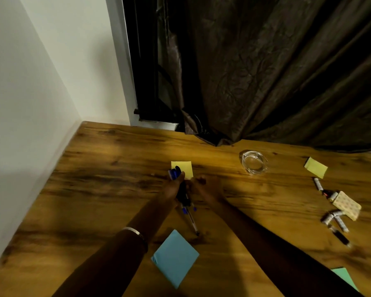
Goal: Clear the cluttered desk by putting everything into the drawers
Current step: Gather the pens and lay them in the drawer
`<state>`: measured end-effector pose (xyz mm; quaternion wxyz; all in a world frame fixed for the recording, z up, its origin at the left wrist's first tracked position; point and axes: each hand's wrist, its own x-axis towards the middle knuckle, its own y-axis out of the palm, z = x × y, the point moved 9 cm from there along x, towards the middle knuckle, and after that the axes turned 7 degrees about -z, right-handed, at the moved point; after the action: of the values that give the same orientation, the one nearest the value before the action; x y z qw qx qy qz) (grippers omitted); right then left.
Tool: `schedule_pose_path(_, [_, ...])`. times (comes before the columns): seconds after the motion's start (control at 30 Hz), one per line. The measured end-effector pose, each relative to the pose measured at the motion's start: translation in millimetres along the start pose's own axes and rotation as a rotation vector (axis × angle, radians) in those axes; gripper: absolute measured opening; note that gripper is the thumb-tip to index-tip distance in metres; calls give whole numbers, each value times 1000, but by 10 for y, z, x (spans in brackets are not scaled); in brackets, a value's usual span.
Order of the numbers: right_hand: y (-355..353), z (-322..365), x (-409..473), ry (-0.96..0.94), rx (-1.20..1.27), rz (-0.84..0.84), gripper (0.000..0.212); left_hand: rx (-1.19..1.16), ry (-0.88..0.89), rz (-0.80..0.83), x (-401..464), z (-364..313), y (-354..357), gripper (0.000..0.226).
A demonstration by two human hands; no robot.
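Already a bundle of pens (185, 200) sits in the left hand (176, 188), whose grip is wrapped tight around the barrels; blue caps stick out past the fingers toward the far side of the counter (107, 159), and the tips trail back toward the person, so the long axis runs roughly away-and-toward, tilted a little to the right at the near end. Just beyond the caps lies a yellow sticky pad (183, 168), touching or nearly touching the knuckles. The right hand (199, 183) is right beside the left, at the pad's near right corner; its fingers are blurred and dark, and I cannot tell whether that grip is spread or pinching. By my reckoning the pad is the next pick, and the right hand is the freer one for it.

Nearer the person, a blue pad (175, 258) lies flat between the forearms. Off to the right stand a glass ashtray (254, 161), a second yellow pad (316, 167), a patterned pad (347, 207) and scattered small markers or batteries (335, 219). No drawer shows. No label or writing is legible.
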<state>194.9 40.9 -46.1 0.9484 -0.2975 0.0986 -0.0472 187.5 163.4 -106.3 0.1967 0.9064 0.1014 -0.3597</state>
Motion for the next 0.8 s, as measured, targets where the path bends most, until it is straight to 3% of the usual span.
schedule_pose_path(0.1, [-96,-205,-158,29,-180,-45,16,-10,-89,-32,20,64,-37,26])
schedule_pose_path(0.17, [-25,-291,-351,50,-96,87,10,-37,-105,-8,34,88,-15,24])
schedule_pose_path(0.3, [158,-287,-650,-22,-99,252,45,-76,-73,-2,11,95,-5,17])
schedule_pose_path(0.4, [261,-238,-735,-107,-158,236,63,-89,-73,2,-25,115,-12,18])
schedule_pose_path(0.53, [226,-274,-760,-122,-229,174,44,-154,-61,8,-74,123,-7,17])
schedule_pose_path(0.8, [-85,-553,-909,-106,-249,119,30,-262,55,-30,-204,-32,-101,10])
